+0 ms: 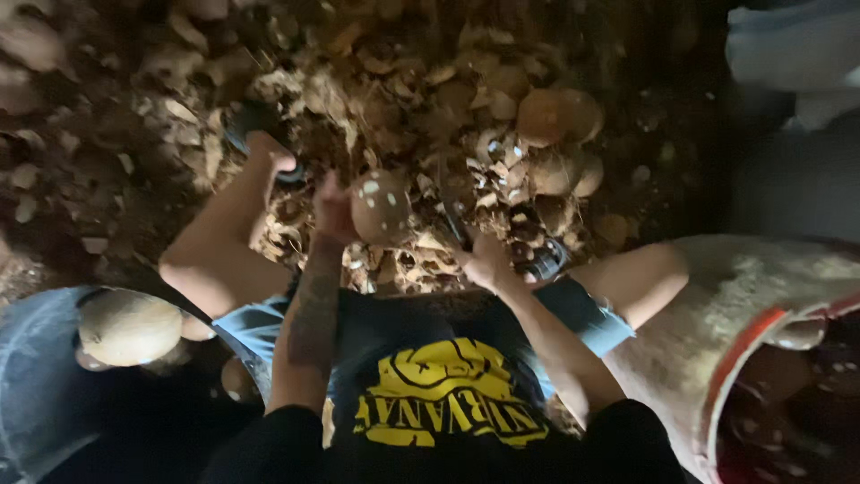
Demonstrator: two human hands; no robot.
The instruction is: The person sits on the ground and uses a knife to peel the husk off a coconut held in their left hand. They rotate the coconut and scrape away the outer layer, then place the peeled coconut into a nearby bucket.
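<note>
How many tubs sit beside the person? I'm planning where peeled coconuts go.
2: a grey tub at the left holding a coconut, and a red-rimmed tub at the right. Others may be out of frame.

Dirt floor (107, 188) strewn with coconut husk scraps (421, 81); whole coconuts (560, 116) lie among them.

Floor (116, 134): dark earth, littered with pale husk scraps (296, 99), twelve o'clock.
Light: dim, warm.
Vessels: grey tub (36, 376) at eight o'clock; pale sack (717, 305) at four.

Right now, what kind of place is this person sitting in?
Probably a coconut-husking spot on bare ground. The left hand holds a peeled coconut, a heap of husk pieces covers the ground, and a basin holds another coconut.
</note>
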